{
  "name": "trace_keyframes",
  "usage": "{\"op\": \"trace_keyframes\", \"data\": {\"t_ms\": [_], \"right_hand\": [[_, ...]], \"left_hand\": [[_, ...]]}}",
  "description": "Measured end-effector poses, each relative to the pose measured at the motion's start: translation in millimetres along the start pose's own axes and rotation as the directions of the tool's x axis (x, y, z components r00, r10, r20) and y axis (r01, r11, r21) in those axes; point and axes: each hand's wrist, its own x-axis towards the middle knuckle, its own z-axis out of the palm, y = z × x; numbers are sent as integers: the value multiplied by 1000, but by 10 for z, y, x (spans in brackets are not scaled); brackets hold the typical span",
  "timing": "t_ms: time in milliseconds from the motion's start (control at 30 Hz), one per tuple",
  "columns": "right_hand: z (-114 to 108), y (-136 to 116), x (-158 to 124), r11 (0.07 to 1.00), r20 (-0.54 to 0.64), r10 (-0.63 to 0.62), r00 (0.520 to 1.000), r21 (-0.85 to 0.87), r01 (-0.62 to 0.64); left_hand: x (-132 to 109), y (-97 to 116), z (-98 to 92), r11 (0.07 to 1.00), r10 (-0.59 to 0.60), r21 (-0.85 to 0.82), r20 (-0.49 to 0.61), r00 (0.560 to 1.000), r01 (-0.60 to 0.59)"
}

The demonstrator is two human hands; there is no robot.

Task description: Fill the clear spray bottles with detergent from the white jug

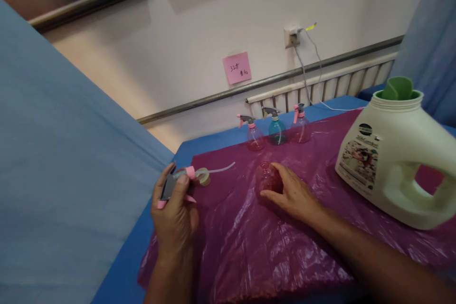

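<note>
My left hand (175,204) is closed around a grey and pink trigger sprayer head (171,185), its thin clear dip tube (223,168) pointing right. Behind the tube, a pale yellow-green ring that looks like a roll of tape (204,176) lies on the purple plastic sheet (228,228). My right hand (292,190) grips a small clear pink bottle (267,178) from its right side. The bottle stands upright with its neck uncovered. Just beyond it are a pink spray bottle (255,137), a teal spray bottle (277,130) and another pink spray bottle (301,128), each with its sprayer head on.
A large cream jug (388,147) with a green piece (399,89) in its mouth stands at the right. Blue curtain (64,161) hangs along the left. Behind the table are a radiator (335,85) and a wall socket (292,36) with a cord.
</note>
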Motion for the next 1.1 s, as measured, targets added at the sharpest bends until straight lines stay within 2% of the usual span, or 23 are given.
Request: {"op": "trace_keyframes", "data": {"t_ms": [67,133,200,267,400,533,600,633,667,700,767,800,833,867,933,1100], "right_hand": [[13,15,-18,1000,-11,1,1000,2,-1],[19,25,-30,1000,-15,6,1000,8,-5],[15,28,-35,1000,-10,11,1000,14,-11],[5,25,-37,1000,-4,11,1000,17,-11],[-15,19,-40,1000,8,16,1000,20,-16],[-17,21,-50,1000,3,17,1000,10,-17],[-21,19,-56,1000,5,21,1000,-2,-21],[-25,16,-57,1000,10,24,1000,-9,-24],[-30,13,-59,1000,14,25,1000,-15,-25],[-34,11,-60,1000,18,24,1000,-19,-24],[-41,11,-61,1000,27,21,999,-22,-20],[-42,13,-62,999,30,22,999,-23,-21],[-41,17,-62,999,32,25,999,-26,-24],[-39,21,-63,999,34,30,999,-29,-29],[-32,30,-65,999,35,41,999,-34,-40],[-26,35,-70,999,28,34,999,-30,-33]], "left_hand": [[-81,-49,-179,961,104,254,25,994,-106],[-170,-94,-366,854,214,449,156,964,-262],[-227,-125,-550,785,212,501,337,918,-365],[-229,-149,-726,750,141,509,503,853,-424],[-96,-211,-1040,631,67,470,760,646,-618],[46,-282,-1251,461,38,380,894,446,-802],[75,-305,-1305,422,-8,336,930,367,-842],[81,-310,-1319,418,-44,334,936,348,-845],[84,-311,-1326,423,-96,358,931,352,-832],[86,-307,-1326,434,-162,413,910,382,-800],[95,-291,-1313,449,-315,573,819,479,-685],[106,-281,-1306,447,-383,639,769,513,-626],[122,-272,-1303,439,-432,678,735,522,-590],[144,-262,-1305,433,-459,685,727,511,-585],[204,-243,-1332,438,-470,639,762,445,-633],[351,-142,-1477,418,-450,393,873,189,-819]]}}
